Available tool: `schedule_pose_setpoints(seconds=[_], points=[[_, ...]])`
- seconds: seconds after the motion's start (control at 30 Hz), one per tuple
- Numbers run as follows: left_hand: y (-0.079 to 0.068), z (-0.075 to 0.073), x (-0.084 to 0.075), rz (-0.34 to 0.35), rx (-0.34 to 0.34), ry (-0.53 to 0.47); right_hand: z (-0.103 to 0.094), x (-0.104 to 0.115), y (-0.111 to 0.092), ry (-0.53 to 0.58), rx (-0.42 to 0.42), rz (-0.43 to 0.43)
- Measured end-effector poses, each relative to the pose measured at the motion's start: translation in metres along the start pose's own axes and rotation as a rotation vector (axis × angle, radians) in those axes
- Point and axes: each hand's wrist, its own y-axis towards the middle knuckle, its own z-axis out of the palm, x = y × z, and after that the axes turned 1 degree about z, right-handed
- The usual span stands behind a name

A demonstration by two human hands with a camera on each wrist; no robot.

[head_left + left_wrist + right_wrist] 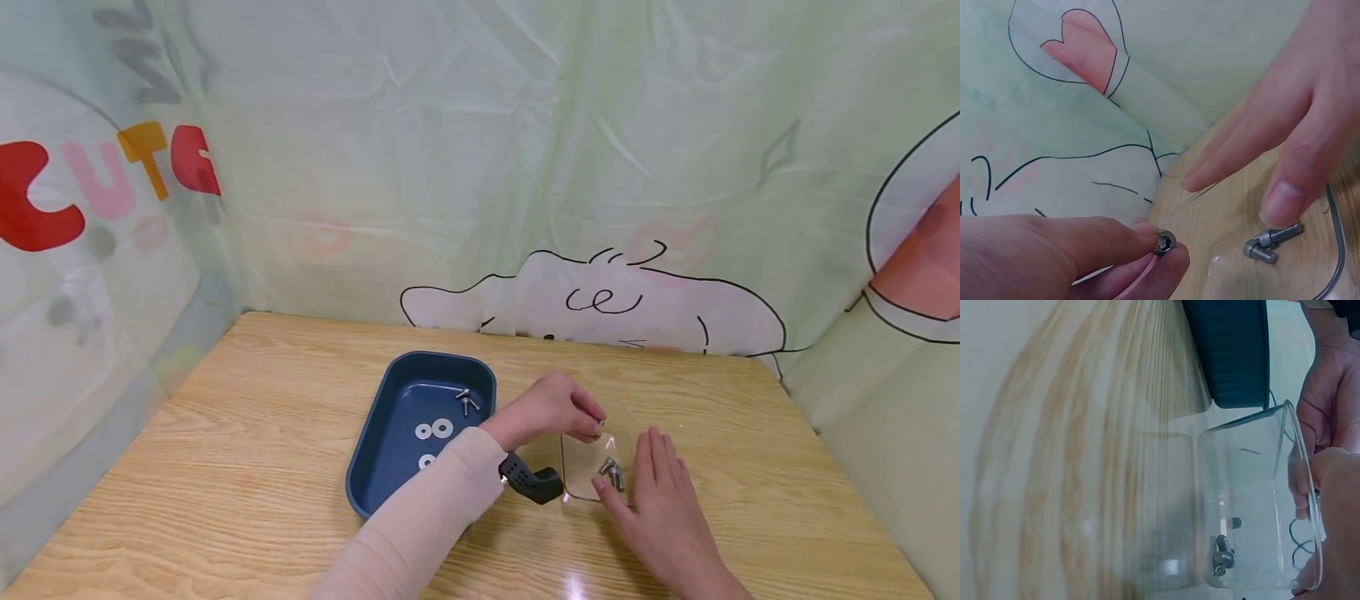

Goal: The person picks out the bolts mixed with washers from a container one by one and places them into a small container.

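Note:
Between thumb and fingers, my left hand [553,408] pinches a socket-head bolt [1164,242], its hex recess facing the left wrist camera. That hand is over the far part of a clear plastic box [1254,487]. Several similar bolts [611,472] lie together at the bottom of the box, toward its right side. My right hand [667,517] is at the box's right side, fingers straight and thumb spread over the near right corner. In the left wrist view its thumb overlaps the bolts.
Left of the box stands a dark blue tray [352,471], partly covered by my left forearm. Inside it are several small bolts [467,402] at the far right and some flat washers [442,428]. A printed curtain [480,167] hangs along the table's back and sides.

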Motion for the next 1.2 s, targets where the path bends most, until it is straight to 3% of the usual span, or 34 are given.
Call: schedule_pose_setpoints(seconds=[0.27,0.6,0.8,1.03,1.2], points=[[0.005,0.01,-0.003,0.008,0.021,-0.031,0.001,-0.001,0.003,0.033,0.038,0.045],[0.01,0.019,-0.002,0.009,0.019,0.065,0.004,-0.001,0.002,0.04,0.023,0.045],[0.011,0.025,-0.002,-0.014,-0.002,0.162,0.004,0.0,0.001,0.031,0.004,0.034],[0.013,0.03,-0.001,0.045,0.001,0.403,0.005,0.0,0.001,0.021,-0.014,0.023],[0.015,0.032,-0.001,0.064,-0.002,0.46,0.006,-0.001,0.001,0.018,-0.011,0.021]])
